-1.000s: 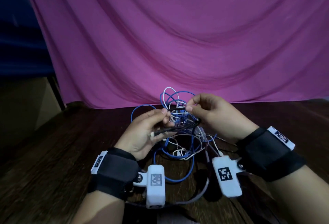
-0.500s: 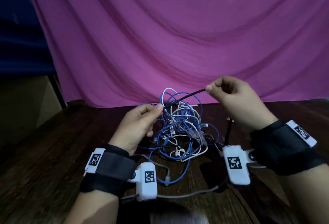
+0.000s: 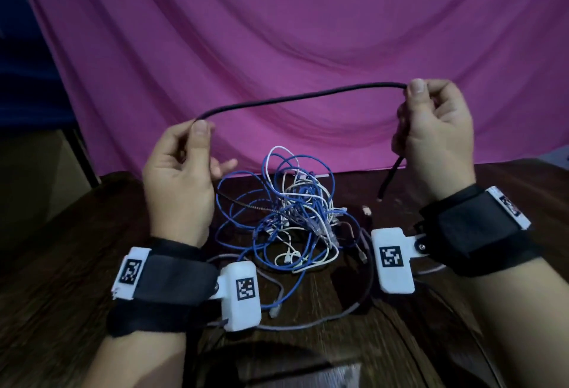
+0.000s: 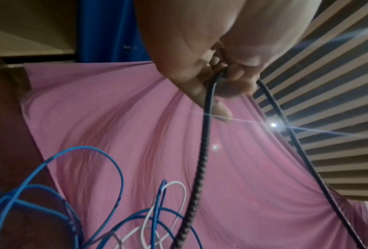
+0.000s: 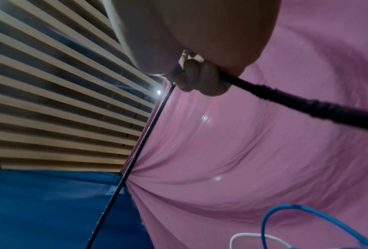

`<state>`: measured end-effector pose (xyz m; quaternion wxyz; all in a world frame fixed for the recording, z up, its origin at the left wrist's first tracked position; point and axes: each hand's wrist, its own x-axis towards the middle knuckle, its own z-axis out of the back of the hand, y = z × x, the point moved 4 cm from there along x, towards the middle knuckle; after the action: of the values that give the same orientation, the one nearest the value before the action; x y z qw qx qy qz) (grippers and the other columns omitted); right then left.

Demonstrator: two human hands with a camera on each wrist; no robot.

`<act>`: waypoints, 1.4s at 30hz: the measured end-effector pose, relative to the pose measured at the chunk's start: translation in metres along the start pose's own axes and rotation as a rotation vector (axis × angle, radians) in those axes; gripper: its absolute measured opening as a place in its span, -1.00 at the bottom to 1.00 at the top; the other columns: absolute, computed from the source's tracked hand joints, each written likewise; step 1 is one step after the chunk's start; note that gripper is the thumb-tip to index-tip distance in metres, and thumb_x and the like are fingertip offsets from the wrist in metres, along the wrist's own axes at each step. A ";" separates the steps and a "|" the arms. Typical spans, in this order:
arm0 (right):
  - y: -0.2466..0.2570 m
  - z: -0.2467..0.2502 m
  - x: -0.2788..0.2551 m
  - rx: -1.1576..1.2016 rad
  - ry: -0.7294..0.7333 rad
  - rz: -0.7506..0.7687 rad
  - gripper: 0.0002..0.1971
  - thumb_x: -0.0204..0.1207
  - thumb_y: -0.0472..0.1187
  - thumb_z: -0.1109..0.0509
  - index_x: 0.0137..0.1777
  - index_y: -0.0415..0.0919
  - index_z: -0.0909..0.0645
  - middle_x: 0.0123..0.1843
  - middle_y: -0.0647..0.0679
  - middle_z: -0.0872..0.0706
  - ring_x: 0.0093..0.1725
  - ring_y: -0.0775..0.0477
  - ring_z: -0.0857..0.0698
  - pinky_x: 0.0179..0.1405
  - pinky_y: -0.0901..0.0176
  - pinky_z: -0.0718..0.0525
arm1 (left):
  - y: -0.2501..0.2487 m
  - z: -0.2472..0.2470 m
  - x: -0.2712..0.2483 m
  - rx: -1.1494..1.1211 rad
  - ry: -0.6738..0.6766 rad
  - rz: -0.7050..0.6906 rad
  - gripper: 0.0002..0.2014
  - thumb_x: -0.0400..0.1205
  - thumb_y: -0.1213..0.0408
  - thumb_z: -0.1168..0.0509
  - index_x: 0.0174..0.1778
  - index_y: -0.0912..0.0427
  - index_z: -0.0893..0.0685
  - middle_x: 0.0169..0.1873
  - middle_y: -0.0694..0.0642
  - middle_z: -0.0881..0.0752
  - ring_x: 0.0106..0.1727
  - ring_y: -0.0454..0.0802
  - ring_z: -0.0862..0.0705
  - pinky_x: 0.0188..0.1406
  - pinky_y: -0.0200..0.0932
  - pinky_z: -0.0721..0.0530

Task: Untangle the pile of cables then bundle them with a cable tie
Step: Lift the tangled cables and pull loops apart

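A black braided cable (image 3: 295, 98) arches in the air between my two raised hands. My left hand (image 3: 184, 159) pinches it between thumb and forefinger; from there the cable (image 4: 202, 151) drops back into the pile. My right hand (image 3: 431, 129) grips the other part with curled fingers, and the cable's free end (image 5: 307, 104) hangs below the fist. The tangled pile (image 3: 295, 215) of blue and white cables lies on the dark wooden table (image 3: 61, 280), below and between both hands. No cable tie shows.
A pink cloth (image 3: 308, 33) hangs behind the table as a backdrop. A grey cable (image 3: 323, 320) curves over the table near me, between my wrists. A small connector (image 3: 366, 210) lies right of the pile. The table's left edge drops off beside a dark blue curtain (image 3: 18, 58).
Both hands have risen and spread apart. The black cable, first in the tangle, then a short stretch between the hands, has come out as a long arch, its end hanging free.
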<state>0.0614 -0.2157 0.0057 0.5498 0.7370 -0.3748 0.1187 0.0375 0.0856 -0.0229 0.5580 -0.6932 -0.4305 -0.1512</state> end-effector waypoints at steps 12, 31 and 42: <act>0.007 0.074 0.002 -0.579 0.179 -0.120 -0.65 0.80 -0.07 -0.23 -0.24 -0.08 -0.63 -0.47 0.00 -0.47 -0.61 0.18 -0.37 -0.58 0.30 -0.34 | -0.006 0.002 -0.052 0.470 0.497 0.064 -0.89 0.73 0.22 -0.38 -0.12 0.07 -0.71 -0.48 -0.12 -0.48 -0.45 -0.16 -0.49 -0.46 -0.28 -0.56; 0.077 0.166 0.037 -0.924 0.071 -0.088 -0.68 0.68 0.08 -0.27 -0.08 -0.07 -0.77 -0.41 -0.03 -0.59 -0.50 -0.02 -0.45 -0.43 0.15 -0.39 | -0.031 0.012 -0.003 0.442 0.198 0.224 -0.69 0.86 0.30 -0.05 -0.15 0.01 -0.58 -0.23 0.03 -0.71 -0.37 -0.13 -0.69 -0.39 -0.18 -0.65; -0.005 0.111 -0.029 -1.463 0.932 -0.194 -0.76 0.75 0.02 -0.30 -0.08 -0.04 -0.67 -0.21 0.03 -0.72 -0.17 -0.04 -0.66 -0.19 0.19 -0.49 | -0.099 0.101 0.044 0.924 0.390 -0.080 -0.85 0.65 0.01 -0.25 -0.06 -0.10 -0.71 -0.18 -0.07 -0.77 -0.07 0.05 -0.75 0.13 -0.11 -0.66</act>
<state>0.0180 -0.3028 -0.0561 0.9900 0.1039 -0.0295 0.0906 -0.0396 0.1960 0.0381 0.8704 -0.3156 -0.3663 -0.0928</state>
